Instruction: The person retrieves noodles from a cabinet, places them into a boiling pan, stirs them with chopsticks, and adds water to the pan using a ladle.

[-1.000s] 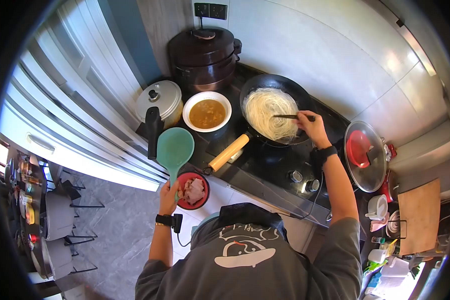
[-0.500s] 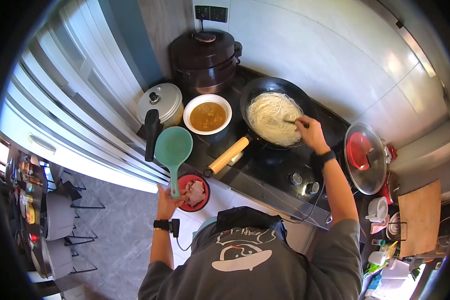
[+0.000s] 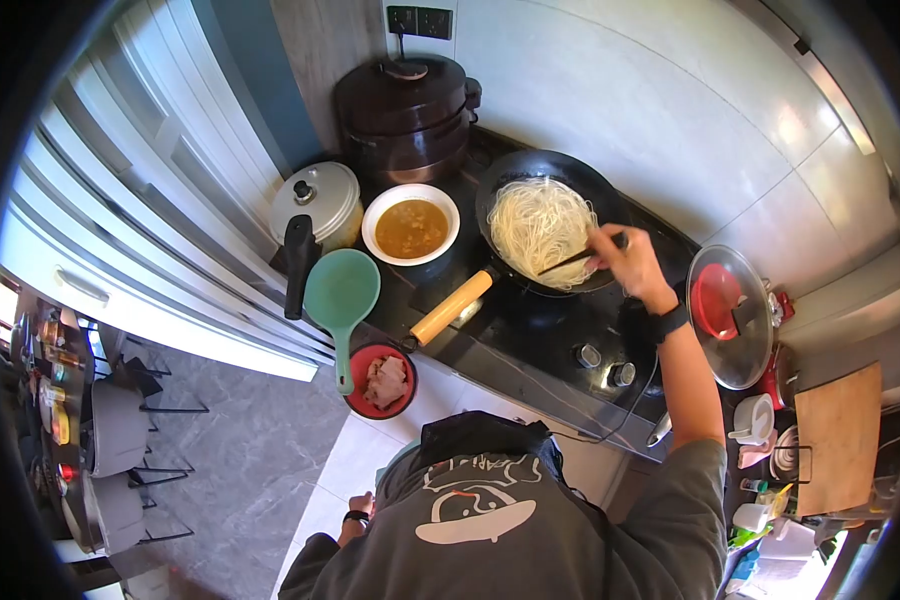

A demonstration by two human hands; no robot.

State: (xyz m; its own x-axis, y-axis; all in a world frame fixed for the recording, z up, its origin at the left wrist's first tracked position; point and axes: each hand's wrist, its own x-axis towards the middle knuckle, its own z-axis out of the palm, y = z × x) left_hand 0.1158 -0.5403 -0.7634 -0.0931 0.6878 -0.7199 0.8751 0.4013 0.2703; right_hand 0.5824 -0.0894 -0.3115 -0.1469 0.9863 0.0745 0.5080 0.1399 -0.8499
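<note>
My right hand (image 3: 630, 265) is closed around dark chopsticks (image 3: 575, 260), their tips slanting into the pale noodles (image 3: 538, 222) at the near side of the black wok (image 3: 595, 182). The wok's wooden handle (image 3: 452, 308) points toward me. Down beside my body is my left hand (image 3: 363, 504), partly hidden by my shirt, its fingers unclear. A teal water scoop (image 3: 341, 290) lies by the counter's left end, its handle reaching over the edge of a red bowl (image 3: 406, 402) with raw-looking meat (image 3: 384, 380). No hand touches the scoop.
A white bowl of brown soup (image 3: 411, 230) stands left of the wok. Behind it are a silver lidded pot (image 3: 320, 205) and a large dark steamer pot (image 3: 405, 125). A glass lid (image 3: 730, 350), a red object under it, and a wooden board (image 3: 838, 440) are at right.
My left hand has let go of the scoop's handle and drawn back to my side. My right hand has shifted slightly right, showing more chopstick; the noodles look looser.
</note>
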